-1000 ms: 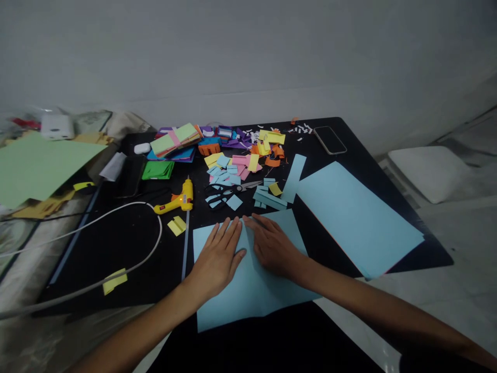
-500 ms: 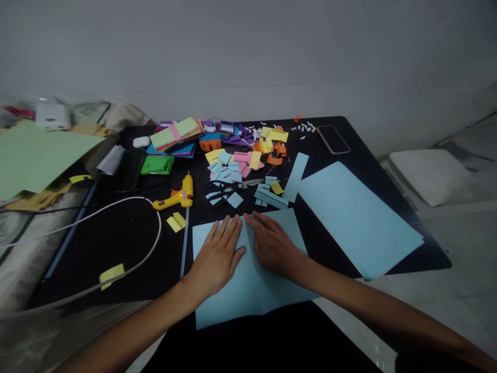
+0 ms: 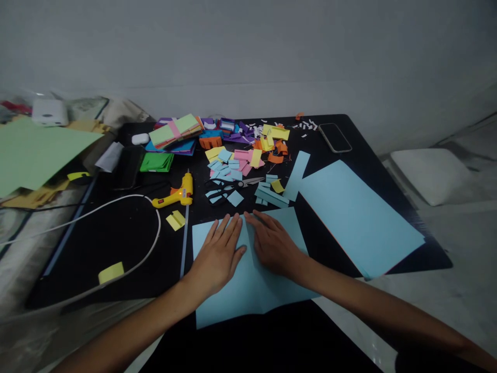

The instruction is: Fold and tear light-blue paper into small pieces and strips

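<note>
A light blue sheet of paper (image 3: 229,305) lies unfolded at the table's front edge, a crease running down its middle. My left hand (image 3: 218,255) rests flat on its left half, fingers stretched toward the far edge and thumb out to the side. Right of the crease, my right hand (image 3: 276,247) presses on the sheet, its fingertips near the far edge; the forefinger is stretched and some lower fingers are partly hidden. Just beyond the sheet are black-handled scissors (image 3: 233,187), blue paper pieces (image 3: 235,198) and a folded blue strip (image 3: 272,196).
A stack of blue sheets (image 3: 357,217) and a phone (image 3: 334,138) lie on the right. At left are a yellow glue gun (image 3: 178,192), a looping white cable (image 3: 158,228) and a green paper bundle (image 3: 157,162). Colourful scraps (image 3: 248,155) cover the black table's (image 3: 128,233) back.
Both hands stay in nearly the same place on the blue sheet. The camera view has shifted very slightly; nothing on the table has visibly moved.
</note>
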Demonstrator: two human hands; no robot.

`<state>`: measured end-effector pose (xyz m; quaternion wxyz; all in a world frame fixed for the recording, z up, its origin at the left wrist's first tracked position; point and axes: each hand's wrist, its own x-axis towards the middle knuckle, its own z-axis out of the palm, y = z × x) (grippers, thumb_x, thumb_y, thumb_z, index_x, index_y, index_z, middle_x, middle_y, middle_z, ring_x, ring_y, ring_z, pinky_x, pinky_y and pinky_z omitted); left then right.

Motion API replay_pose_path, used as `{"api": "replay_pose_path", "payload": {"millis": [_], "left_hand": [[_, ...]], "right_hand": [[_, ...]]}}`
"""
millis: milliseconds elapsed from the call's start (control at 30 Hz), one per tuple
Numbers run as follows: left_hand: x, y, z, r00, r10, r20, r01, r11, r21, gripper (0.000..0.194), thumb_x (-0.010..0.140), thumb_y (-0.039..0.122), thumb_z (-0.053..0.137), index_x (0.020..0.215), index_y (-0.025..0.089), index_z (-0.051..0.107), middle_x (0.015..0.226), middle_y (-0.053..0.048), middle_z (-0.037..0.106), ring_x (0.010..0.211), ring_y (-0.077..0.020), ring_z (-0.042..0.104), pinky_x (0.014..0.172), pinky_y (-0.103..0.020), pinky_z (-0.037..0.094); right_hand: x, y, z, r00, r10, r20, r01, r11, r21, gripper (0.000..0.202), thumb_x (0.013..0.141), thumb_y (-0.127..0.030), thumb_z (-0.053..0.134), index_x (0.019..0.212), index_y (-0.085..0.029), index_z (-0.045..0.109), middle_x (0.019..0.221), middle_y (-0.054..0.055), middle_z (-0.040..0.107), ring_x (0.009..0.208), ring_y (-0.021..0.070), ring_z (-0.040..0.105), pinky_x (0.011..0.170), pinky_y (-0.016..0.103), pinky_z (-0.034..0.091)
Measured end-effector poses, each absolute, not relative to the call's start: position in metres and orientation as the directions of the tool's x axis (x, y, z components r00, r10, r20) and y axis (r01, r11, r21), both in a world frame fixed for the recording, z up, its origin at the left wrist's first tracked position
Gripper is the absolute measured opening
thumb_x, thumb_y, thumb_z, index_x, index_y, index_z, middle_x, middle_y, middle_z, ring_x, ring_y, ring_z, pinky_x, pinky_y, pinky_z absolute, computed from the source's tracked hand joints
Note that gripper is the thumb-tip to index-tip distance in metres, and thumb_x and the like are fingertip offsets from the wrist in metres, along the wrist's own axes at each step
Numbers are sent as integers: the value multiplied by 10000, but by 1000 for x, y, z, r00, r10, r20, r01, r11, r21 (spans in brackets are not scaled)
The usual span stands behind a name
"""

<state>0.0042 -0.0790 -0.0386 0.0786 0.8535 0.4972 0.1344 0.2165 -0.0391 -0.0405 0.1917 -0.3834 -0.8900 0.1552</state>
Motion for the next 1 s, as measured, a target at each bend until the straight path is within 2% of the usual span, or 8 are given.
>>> {"api": "replay_pose_path", "payload": {"millis": [200,533,800,1000], "left_hand": [[5,-80,-38,463,871,164,831,-491,262,657,1093,385,420,1673,136,237,1689,-160,373,1573,-368,330,1263,-592,323],[8,-82,-38,456,877,154,853,-480,207,648,1096,381,401,1661,99,255,1694,-158,362,1574,-362,329,1260,-591,331],[9,-82,-37,445,883,149,859,-468,209,627,1095,374,401,1641,82,303,1692,-163,367,1579,-354,320,1269,-571,316],[10,-82,-38,442,886,136,865,-462,197,615,1096,367,390,1627,64,328,1697,-159,355,1579,-358,318,1268,-572,317]], "right_hand": [[216,-39,-40,-628,752,201,641,646,-415,646,953,-55,405,1596,-102,363,1551,174,557,1526,317,419,1205,537,439],[215,-40,-41,-622,746,238,647,661,-381,599,943,-47,411,1542,-70,418,1534,181,573,1509,325,441,1183,537,471],[215,-39,-41,-624,738,255,648,672,-359,589,943,-48,400,1532,-52,434,1529,176,581,1493,323,463,1183,522,475],[216,-39,-40,-612,750,250,646,657,-390,609,946,-57,419,1554,-92,427,1524,170,587,1499,312,459,1183,532,472]]}}
